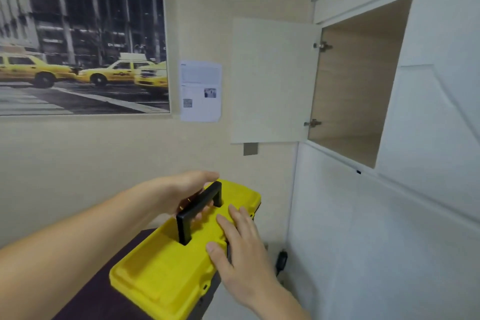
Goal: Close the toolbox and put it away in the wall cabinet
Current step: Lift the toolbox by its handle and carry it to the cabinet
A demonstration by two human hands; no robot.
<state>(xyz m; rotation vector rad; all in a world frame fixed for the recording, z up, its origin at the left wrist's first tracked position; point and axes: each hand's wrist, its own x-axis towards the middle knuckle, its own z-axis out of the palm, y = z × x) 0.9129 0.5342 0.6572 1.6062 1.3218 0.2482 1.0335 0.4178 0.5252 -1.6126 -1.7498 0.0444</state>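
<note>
A toolbox with a yellow lid [166, 267] sits with its lid down on a dark table [96, 293] at the bottom centre. Its black handle [200, 209] stands upright. My left hand [187, 192] curls around the handle from the left, fingers under the bar. My right hand [241, 249] lies flat on the lid's right side, fingers spread. The wall cabinet [355, 91] at the upper right stands with its white door [272, 80] swung fully to the left. Its wooden inside shows nothing in it.
A taxi picture [83, 47] and a paper sheet [200, 91] hang on the beige wall. White cabinet panels [376, 228] fill the right side below the opening. A black plug [281, 260] hangs low beside the toolbox.
</note>
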